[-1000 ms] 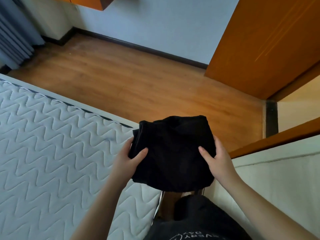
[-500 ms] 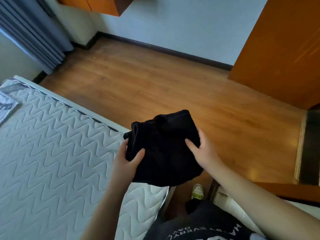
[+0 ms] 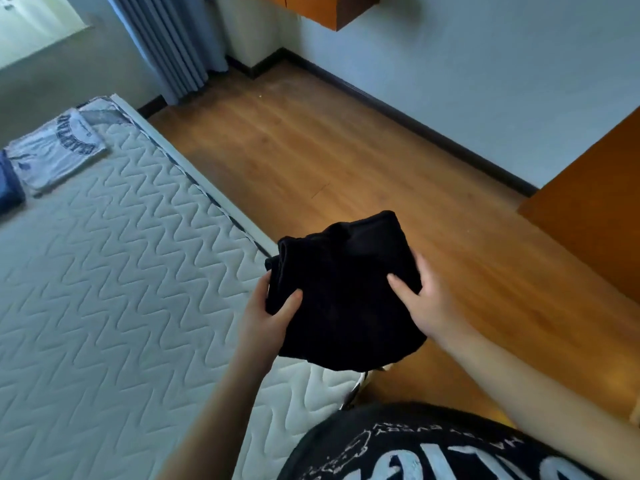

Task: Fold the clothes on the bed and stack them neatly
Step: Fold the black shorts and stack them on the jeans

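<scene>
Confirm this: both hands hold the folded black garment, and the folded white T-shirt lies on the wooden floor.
Wrong in one respect. The head view shows the folded white T-shirt lying on the mattress, not the floor. The left hand and right hand do hold the folded black garment.

View swung leftward since a second ago. Newly in sight: folded white printed shirt (image 3: 57, 150) and blue folded garment (image 3: 8, 188), side by side at the far end of the bed (image 3: 104, 271); curtain (image 3: 166, 46). Gone from sight: orange doorway, right-hand ledge.
</scene>
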Tool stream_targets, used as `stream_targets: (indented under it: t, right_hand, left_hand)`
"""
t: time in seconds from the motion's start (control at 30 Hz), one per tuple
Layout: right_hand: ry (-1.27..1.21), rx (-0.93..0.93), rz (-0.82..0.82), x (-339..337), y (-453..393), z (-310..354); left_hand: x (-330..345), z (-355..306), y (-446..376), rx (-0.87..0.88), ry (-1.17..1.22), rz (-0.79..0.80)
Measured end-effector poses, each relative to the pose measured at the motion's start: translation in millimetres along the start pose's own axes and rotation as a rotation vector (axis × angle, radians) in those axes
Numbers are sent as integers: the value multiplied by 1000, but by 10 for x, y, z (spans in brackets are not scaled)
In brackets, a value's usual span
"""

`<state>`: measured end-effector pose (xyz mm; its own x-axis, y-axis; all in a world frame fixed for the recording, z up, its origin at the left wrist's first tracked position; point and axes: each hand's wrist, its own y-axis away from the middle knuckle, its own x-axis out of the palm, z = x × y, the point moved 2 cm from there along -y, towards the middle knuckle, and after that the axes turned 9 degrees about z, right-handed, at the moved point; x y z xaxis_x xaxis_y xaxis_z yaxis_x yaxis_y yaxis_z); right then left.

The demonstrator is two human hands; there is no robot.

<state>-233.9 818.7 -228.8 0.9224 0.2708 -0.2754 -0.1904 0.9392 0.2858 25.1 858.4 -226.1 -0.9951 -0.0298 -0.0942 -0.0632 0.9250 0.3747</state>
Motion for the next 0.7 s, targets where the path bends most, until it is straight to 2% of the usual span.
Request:
stream_targets:
  t: [0.13,0.37,0.6,0.7]
  right_hand:
    - [110,-4,2,-213,-152,102]
    - [51,20,-68,-640,-491,-37]
    - [-2,54,-120,-1388,-908,-209]
    - [1,37,-88,-1798,-1128,-337]
  left_hand:
    - [72,-32,-203,-17,13,23]
    - [205,-201,-650,16,17,14]
    - [876,-509,-1207,48,-22,1]
    - [1273,-593,-1467,34,-47,21]
